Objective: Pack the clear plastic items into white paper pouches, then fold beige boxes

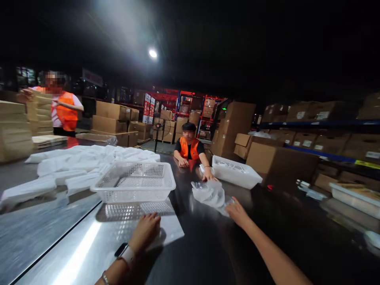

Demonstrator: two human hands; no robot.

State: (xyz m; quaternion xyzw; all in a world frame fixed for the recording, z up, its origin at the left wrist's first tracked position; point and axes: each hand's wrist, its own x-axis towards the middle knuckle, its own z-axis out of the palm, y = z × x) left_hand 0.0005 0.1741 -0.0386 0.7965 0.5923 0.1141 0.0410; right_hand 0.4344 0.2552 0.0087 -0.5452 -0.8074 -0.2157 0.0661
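My left hand (147,230), with a watch on its wrist, rests on a flat white sheet (173,228) on the metal table. Its fingers are slightly bent and seem to lie on the sheet rather than grip it. My right hand (237,212) reaches forward and pinches the near end of a fanned pile of clear plastic bags (209,194). Across the table, a co-worker's hand (209,175) touches the far end of the same pile. Just beyond my left hand stands a white perforated plastic basket (133,194), with no contents visible in it.
White wrapped packages (86,162) are heaped at the left. Another white basket (237,176) stands at the far right beside a large cardboard box (279,164). A co-worker in an orange vest (190,149) sits opposite; another person (67,109) stands at back left by stacked cartons.
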